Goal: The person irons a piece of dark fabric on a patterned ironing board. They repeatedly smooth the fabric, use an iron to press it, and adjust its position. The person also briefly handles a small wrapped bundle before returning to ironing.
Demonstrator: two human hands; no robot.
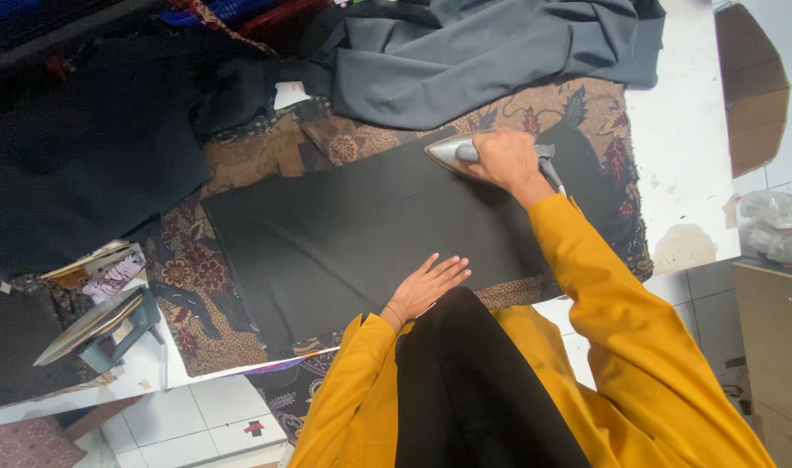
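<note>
The person is wearing a long-sleeved top in mustard yellow, and the loose cloth is falling in soft folds along both arms. The left sleeve is ending at the wrist, where a thin band is showing just behind the left hand. The right sleeve is wider and is bunching in creases near the cuff, behind the right hand. A black scarf is hanging down the front of the chest between the two sleeves, plain and without pattern. The fingers are bare, with no rings showing.
</note>
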